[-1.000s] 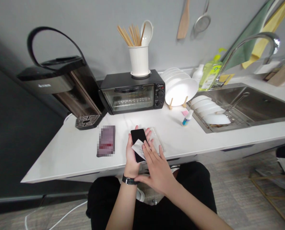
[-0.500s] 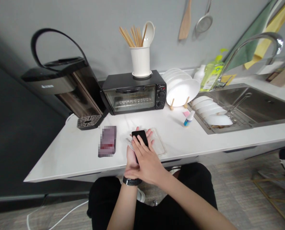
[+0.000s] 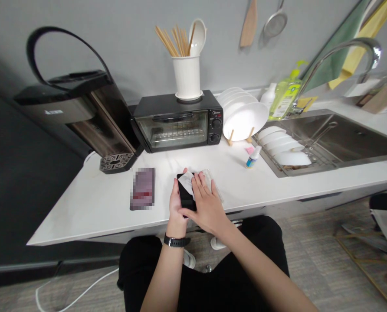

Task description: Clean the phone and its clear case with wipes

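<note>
My left hand [image 3: 174,206] is closed around a phone [image 3: 185,200] with a black screen, held screen up over the counter's front edge. A white tissue [image 3: 186,182] lies across the upper part of the screen. With its fingers together, my right hand [image 3: 208,210] presses the tissue against the glass, its thumb by the phone's lower end. Partly hidden behind that hand is a clear, flat plastic piece [image 3: 220,196] on the counter. To the left lies a purplish, blurred-out flat object [image 3: 143,188]. A small spray bottle [image 3: 252,158] stands to the right.
Behind my hands is a toaster oven [image 3: 177,125], with a white utensil holder [image 3: 187,78] on top. A drinks dispenser [image 3: 105,125] stands left. Plates [image 3: 242,119] in a rack, a soap bottle [image 3: 284,97] and a sink [image 3: 349,130] with bowls [image 3: 287,149] are right.
My right hand has slid off the phone's middle towards its right side. The tissue, earlier at the phone's left edge, now lies over the screen under my right fingers. The view has shifted slightly.
</note>
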Available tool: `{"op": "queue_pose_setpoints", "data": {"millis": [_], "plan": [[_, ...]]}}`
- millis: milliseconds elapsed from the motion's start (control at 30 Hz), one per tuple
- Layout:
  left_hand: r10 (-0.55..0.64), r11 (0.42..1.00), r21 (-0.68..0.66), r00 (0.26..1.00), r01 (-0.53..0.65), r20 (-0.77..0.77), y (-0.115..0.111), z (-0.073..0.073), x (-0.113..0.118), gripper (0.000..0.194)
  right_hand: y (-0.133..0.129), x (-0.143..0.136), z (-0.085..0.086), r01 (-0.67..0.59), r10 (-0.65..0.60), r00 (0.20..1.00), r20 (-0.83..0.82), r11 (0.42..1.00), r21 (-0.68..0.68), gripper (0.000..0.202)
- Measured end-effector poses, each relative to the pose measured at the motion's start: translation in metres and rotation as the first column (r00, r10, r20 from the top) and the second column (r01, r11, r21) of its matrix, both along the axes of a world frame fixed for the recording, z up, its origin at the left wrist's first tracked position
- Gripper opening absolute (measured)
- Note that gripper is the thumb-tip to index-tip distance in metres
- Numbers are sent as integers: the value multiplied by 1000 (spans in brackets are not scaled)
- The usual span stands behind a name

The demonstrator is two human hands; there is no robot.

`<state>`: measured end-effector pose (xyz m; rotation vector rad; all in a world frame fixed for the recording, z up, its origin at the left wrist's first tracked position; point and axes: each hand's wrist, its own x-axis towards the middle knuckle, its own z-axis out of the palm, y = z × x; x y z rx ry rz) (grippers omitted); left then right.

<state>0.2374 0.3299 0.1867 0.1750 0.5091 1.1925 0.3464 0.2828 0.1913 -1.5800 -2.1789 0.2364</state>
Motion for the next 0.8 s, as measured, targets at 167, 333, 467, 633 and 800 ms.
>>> {"op": "queue_pose_setpoints", "data": {"millis": [167, 333, 467, 633, 800], "plan": [[116, 981, 169, 986, -96, -116, -15, -13, 16, 66, 25, -16, 12, -93, 92, 994, -59, 996, -2, 100], [374, 891, 309, 924, -334, -81, -39, -17, 26, 80, -18, -18, 12, -255, 258, 965, -45, 965, 66, 107], [12, 993, 114, 1000, -12, -4, -18, -3, 6, 61, -57, -6, 3, -238, 238, 971, -9, 971, 29, 116], [-30, 996, 91, 998, 25, 59, -6, 2, -1, 59, -51, 4, -2, -103, 103, 995, 11, 995, 5, 117], [-42, 997, 70, 999, 41, 14, 2, -9, 1, 61, 1, -3, 4, -6, 6, 1000, 0, 999, -41, 100]]}}
